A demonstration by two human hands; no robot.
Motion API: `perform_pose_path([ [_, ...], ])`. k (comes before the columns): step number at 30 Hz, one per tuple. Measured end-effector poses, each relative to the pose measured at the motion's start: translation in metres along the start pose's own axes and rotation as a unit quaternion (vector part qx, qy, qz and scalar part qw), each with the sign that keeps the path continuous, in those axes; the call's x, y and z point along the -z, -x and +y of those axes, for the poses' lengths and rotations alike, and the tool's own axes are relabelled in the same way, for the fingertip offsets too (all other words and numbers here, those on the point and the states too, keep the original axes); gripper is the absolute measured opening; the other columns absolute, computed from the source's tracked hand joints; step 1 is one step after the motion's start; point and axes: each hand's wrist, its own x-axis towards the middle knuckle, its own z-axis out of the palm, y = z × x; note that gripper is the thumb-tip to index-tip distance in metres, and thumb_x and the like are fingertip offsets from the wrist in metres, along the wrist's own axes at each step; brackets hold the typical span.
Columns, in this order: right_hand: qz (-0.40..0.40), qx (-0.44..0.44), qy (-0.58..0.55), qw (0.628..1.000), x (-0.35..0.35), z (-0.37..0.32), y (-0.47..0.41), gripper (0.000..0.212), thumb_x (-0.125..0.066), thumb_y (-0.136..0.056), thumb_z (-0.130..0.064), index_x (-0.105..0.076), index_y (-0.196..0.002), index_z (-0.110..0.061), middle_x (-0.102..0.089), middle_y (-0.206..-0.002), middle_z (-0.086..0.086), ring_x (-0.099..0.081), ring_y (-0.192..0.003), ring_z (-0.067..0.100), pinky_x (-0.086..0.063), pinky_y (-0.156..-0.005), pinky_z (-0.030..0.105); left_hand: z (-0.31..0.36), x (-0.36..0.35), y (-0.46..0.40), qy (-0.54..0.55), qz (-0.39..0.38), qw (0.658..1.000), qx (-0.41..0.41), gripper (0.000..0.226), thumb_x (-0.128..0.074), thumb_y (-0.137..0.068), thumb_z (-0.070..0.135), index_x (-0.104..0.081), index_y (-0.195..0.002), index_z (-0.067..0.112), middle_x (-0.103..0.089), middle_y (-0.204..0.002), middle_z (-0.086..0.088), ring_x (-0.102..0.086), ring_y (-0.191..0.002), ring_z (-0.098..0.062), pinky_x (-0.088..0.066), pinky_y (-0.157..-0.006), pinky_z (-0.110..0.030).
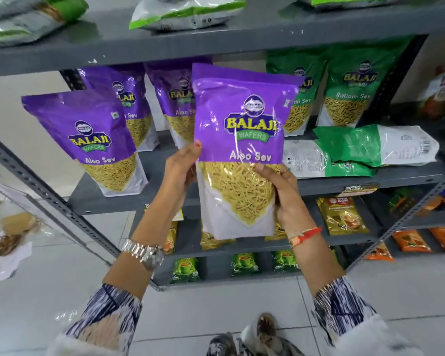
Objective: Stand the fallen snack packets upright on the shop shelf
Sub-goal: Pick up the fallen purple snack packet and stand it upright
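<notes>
I hold a purple Aloo Sev packet (239,140) upright in front of the grey middle shelf (370,179). My left hand (181,168) grips its left edge and my right hand (280,191) its right side. Three more purple packets stand on that shelf: one at the front left (93,140) and two behind (132,98) (175,98). Two green Ratlami Sev packets stand at the back right (350,91) (302,98). Two green-and-white packets lie flat on the shelf's right part (385,145) (319,160).
The top shelf (216,44) carries several green-and-white packets lying flat (188,11). Lower shelves hold small tea and snack packs (342,217). A slanted grey upright (36,186) runs at the left, another at the right (409,217). Tiled floor lies below.
</notes>
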Motion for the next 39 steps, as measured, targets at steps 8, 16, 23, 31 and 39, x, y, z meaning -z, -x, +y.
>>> perform_pose_path([
  [8,0.032,0.01,0.055,0.998,-0.016,0.025,-0.014,0.053,-0.082,-0.063,-0.004,-0.061,-0.112,0.001,-0.074,-0.096,0.015,-0.071,-0.091,0.031,-0.058,-0.072,0.039,-0.039,0.02,0.01,-0.124,-0.073,0.989,0.037,0.068,-0.086,-0.047,0.009,-0.05,-0.102,0.026,-0.068,-0.097,0.009,-0.066,-0.088,-0.005,-0.054,-0.068,-0.016],
  [16,-0.019,0.005,0.137,0.99,-0.045,0.058,-0.078,0.047,-0.081,-0.065,0.003,-0.062,-0.107,-0.007,-0.075,-0.097,0.007,-0.071,-0.09,0.024,-0.059,-0.07,0.035,-0.044,0.07,-0.049,-0.108,0.0,0.993,0.044,0.081,-0.084,-0.036,0.003,-0.053,-0.111,0.011,-0.069,-0.101,-0.008,-0.068,-0.09,-0.018,-0.057,-0.073,-0.033],
  [23,-0.048,-0.001,0.137,0.989,-0.067,0.074,-0.124,0.057,-0.08,-0.064,0.007,-0.058,-0.115,-0.004,-0.072,-0.104,0.01,-0.07,-0.092,0.02,-0.059,-0.075,0.036,-0.041,0.096,-0.094,-0.13,0.049,0.99,0.031,0.075,-0.079,-0.049,-0.012,-0.048,-0.115,0.008,-0.067,-0.104,-0.007,-0.066,-0.093,-0.017,-0.057,-0.077,-0.033],
  [31,-0.086,-0.02,0.158,0.983,-0.074,0.093,-0.141,0.057,-0.075,-0.068,0.013,-0.054,-0.119,-0.002,-0.071,-0.099,0.002,-0.071,-0.087,0.009,-0.058,-0.07,0.024,-0.067,0.117,-0.111,-0.094,0.076,0.991,0.048,0.074,-0.072,-0.056,-0.018,-0.041,-0.119,0.005,-0.063,-0.103,-0.004,-0.058,-0.105,-0.026,-0.056,-0.081,-0.031],
  [39,-0.004,-0.036,0.198,0.98,-0.044,0.107,-0.115,0.078,-0.081,-0.069,-0.004,-0.04,-0.134,-0.016,-0.057,-0.125,0.001,-0.057,-0.115,0.013,-0.055,-0.089,0.029,-0.097,0.107,-0.083,-0.113,0.099,0.988,0.036,0.094,-0.081,-0.055,-0.001,-0.032,-0.134,0.006,-0.05,-0.135,-0.015,-0.048,-0.125,-0.03,-0.041,-0.104,-0.051],
])
